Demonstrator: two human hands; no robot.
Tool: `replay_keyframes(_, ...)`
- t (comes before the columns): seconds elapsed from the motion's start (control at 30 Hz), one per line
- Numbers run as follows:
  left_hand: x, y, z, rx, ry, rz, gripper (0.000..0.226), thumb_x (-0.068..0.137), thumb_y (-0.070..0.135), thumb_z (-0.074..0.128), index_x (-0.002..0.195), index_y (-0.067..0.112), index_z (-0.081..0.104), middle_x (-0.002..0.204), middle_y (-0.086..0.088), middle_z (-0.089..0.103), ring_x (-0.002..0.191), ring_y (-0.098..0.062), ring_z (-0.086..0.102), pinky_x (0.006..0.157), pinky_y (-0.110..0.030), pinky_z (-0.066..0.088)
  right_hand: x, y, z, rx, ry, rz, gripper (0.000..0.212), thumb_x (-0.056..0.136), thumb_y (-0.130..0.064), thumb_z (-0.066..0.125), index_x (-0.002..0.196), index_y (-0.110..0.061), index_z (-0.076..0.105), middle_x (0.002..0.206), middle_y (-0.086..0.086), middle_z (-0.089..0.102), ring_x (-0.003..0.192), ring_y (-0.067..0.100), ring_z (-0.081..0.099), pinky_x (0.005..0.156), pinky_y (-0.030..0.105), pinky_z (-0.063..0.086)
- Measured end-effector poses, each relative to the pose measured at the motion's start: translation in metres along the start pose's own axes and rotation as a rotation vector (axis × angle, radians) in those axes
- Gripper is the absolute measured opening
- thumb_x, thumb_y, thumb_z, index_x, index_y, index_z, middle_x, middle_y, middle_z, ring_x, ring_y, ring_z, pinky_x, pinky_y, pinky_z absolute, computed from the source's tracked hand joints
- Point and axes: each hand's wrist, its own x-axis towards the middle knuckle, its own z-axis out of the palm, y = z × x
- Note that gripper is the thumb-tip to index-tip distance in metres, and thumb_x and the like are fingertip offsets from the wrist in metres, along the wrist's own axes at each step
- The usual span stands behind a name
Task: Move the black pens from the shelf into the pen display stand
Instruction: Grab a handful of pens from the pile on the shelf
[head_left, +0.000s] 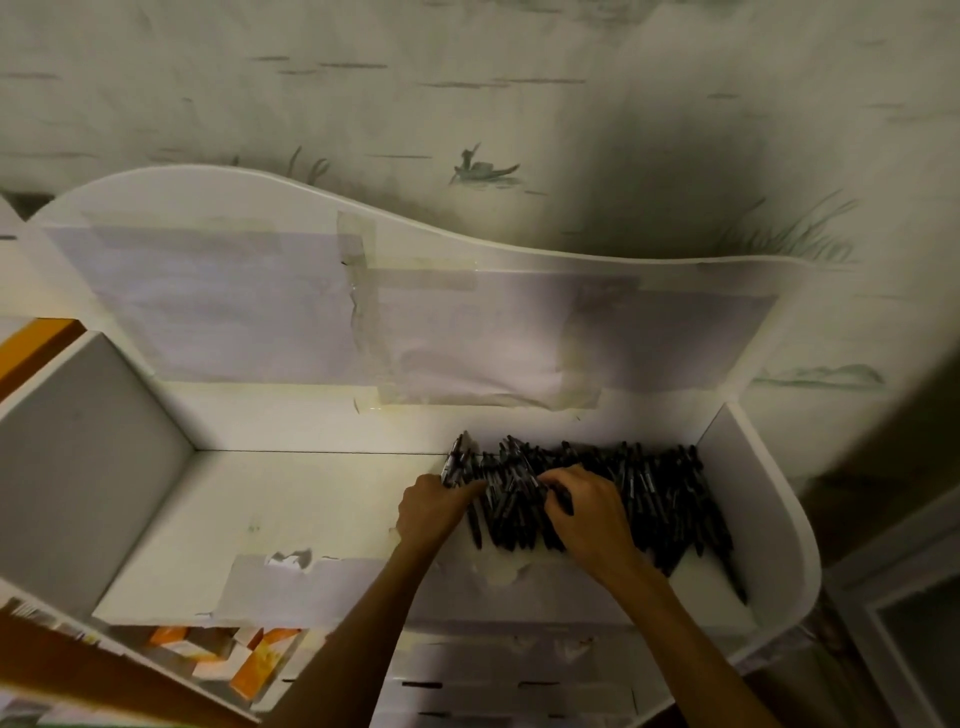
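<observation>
Reaching into black pens heaped on shelf: left hand clutched bundle at 9 o'clock edge, right hand clawed mid-heap; pen axes 12-to-6.

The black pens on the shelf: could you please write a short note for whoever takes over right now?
Left hand: gripping a small bunch of pens at the left end of the pile.
Right hand: fingers curled into the middle of the pile, gathering pens.
Black pens: heaped in the right half of the white shelf, against its right wall.
Done: nothing visibly moved; the pen stand is not clearly in view.
Left: lift the pens out in bunches and slot them into the stand.
</observation>
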Motion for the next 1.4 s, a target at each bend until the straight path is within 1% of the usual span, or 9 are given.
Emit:
replay_keyframes(0.17,0.001,0.003,0.003,0.065,0.011,-0.016,0.04,0.075,0.057,0.073,0.076,0.021,0.056,0.073,0.001,0.062,0.066,-0.014,0.06,0.058,-0.025,0.049,0.001,0.004,-0.003,-0.002,0.0,0.008,0.02,0.09,-0.007,0.065,0.108,-0.012,0.071,0.101,0.003,0.068,0.094,0.02,0.064,0.092,0.043,0.051)
replay_keyframes(0.4,0.003,-0.002,-0.003,0.145,0.126,-0.061,0.038,0.095,0.054,0.051,0.087,0.017,0.056,0.07,0.004,0.053,0.063,-0.014,0.051,0.057,-0.027,0.038,-0.001,0.009,-0.005,-0.01,-0.005,0.033,0.022,0.09,-0.006,0.065,0.111,-0.01,0.071,0.103,0.006,0.069,0.096,0.022,0.064,0.093,0.044,0.051)
replay_keyframes(0.5,0.005,-0.006,-0.009,0.178,0.113,-0.073,0.04,0.093,0.055,0.055,0.083,0.016,0.061,0.065,0.005,0.056,0.057,-0.012,0.054,0.052,-0.025,0.039,-0.001,0.008,-0.005,-0.01,-0.008,0.027,0.022,0.091,-0.005,0.064,0.111,-0.009,0.071,0.103,0.006,0.069,0.094,0.023,0.064,0.092,0.044,0.051)
replay_keyframes(0.63,0.004,-0.006,-0.01,0.097,0.044,-0.085,0.042,0.087,0.059,0.063,0.08,0.017,0.06,0.066,0.002,0.068,0.048,-0.014,0.067,0.057,-0.025,0.054,0.0,0.004,-0.004,-0.008,-0.004,0.007,0.02,0.09,-0.006,0.065,0.109,-0.01,0.071,0.1,0.004,0.069,0.092,0.02,0.064,0.09,0.044,0.052)
replay_keyframes(0.77,-0.001,-0.002,-0.008,0.143,0.032,-0.053,0.048,0.079,0.062,0.071,0.087,0.018,0.054,0.081,0.0,0.061,0.072,-0.02,0.061,0.058,-0.027,0.043,0.003,-0.002,-0.002,-0.006,-0.021,0.002,0.02,0.091,-0.008,0.063,0.109,-0.013,0.071,0.101,0.002,0.068,0.093,0.019,0.064,0.092,0.043,0.051)
replay_keyframes(0.87,0.0,0.002,-0.007,0.124,0.04,-0.034,0.037,0.078,0.048,0.074,0.085,0.015,0.058,0.072,0.005,0.057,0.063,-0.011,0.056,0.051,-0.023,0.039,0.003,-0.005,-0.002,-0.01,-0.03,0.004,0.021,0.092,-0.009,0.062,0.11,-0.014,0.072,0.104,0.002,0.069,0.095,0.019,0.064,0.093,0.042,0.051)
replay_keyframes(1.0,0.001,0.002,-0.009,0.118,0.072,-0.046,0.031,0.075,0.047,0.071,0.074,0.018,0.059,0.068,0.001,0.061,0.062,-0.015,0.059,0.053,-0.023,0.04,0.0,-0.005,-0.002,-0.017,-0.023,0.011,0.02,0.092,-0.009,0.064,0.11,-0.013,0.072,0.103,0.002,0.069,0.094,0.019,0.064,0.092,0.043,0.051)
replay_keyframes(1.27,0.001,-0.008,-0.024,-0.171,0.26,0.092,0.016,0.091,0.026,0.06,0.105,0.019,0.061,0.086,-0.006,0.07,0.077,-0.029,0.068,0.075,-0.042,0.057,0.002,-0.011,-0.002,-0.024,-0.046,0.012,0.02,0.093,-0.01,0.062,0.111,-0.014,0.071,0.106,0.002,0.069,0.098,0.02,0.063,0.095,0.042,0.05)
replay_keyframes(1.4,-0.001,-0.004,-0.035,-0.331,0.347,0.25,0.046,0.083,0.004,0.071,0.124,0.019,0.057,0.093,0.006,0.066,0.076,-0.012,0.063,0.069,-0.024,0.05,0.009,-0.021,-0.001,-0.029,-0.05,-0.014,0.022,0.093,-0.012,0.06,0.112,-0.015,0.07,0.108,0.002,0.069,0.101,0.02,0.063,0.096,0.041,0.049)
